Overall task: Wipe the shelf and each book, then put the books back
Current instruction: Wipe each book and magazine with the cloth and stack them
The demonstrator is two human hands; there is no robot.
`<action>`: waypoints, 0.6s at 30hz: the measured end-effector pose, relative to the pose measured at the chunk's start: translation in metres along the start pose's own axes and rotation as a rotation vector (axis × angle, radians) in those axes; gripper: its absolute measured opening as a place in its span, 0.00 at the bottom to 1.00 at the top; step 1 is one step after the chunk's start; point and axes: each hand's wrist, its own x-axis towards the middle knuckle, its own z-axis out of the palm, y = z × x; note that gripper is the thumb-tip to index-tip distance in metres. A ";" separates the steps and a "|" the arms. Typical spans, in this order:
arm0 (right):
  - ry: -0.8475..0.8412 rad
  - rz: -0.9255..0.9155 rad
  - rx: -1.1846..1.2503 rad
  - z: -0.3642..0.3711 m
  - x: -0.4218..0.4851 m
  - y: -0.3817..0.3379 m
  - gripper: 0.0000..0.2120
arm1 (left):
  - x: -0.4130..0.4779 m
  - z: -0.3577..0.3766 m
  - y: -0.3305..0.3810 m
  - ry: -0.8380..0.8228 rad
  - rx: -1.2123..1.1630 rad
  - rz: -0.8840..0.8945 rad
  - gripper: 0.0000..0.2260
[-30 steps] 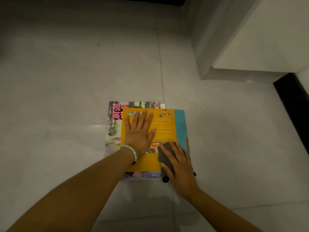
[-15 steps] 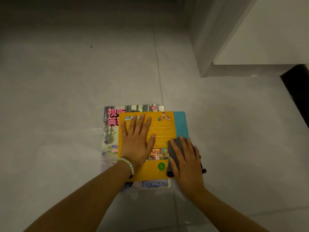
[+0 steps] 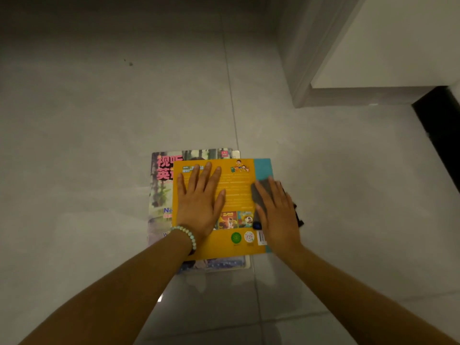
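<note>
Two books lie stacked on the floor: one orange book atop one larger pink-lettered book. The left hand lies flat, fingers spread, on the orange cover. The right hand, fingers straight, presses one grey cloth onto its right edge.

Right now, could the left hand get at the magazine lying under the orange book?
Probably yes. The left hand lies flat on the orange book, and the left strip of the magazine sticks out uncovered right beside it.
</note>
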 end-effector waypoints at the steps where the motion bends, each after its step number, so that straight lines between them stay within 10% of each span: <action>1: 0.003 -0.015 0.005 0.002 -0.025 0.003 0.24 | -0.001 0.000 0.000 -0.001 -0.007 0.002 0.28; 7: 0.087 -0.101 0.139 -0.004 -0.102 0.007 0.22 | -0.003 0.000 0.001 -0.013 -0.029 0.012 0.30; 11: 0.196 0.363 0.808 -0.038 -0.074 -0.020 0.21 | -0.003 -0.001 0.001 -0.101 -0.036 0.028 0.35; 18: -0.040 0.857 1.099 -0.076 -0.017 -0.023 0.07 | -0.003 -0.002 0.006 -0.152 -0.003 0.011 0.42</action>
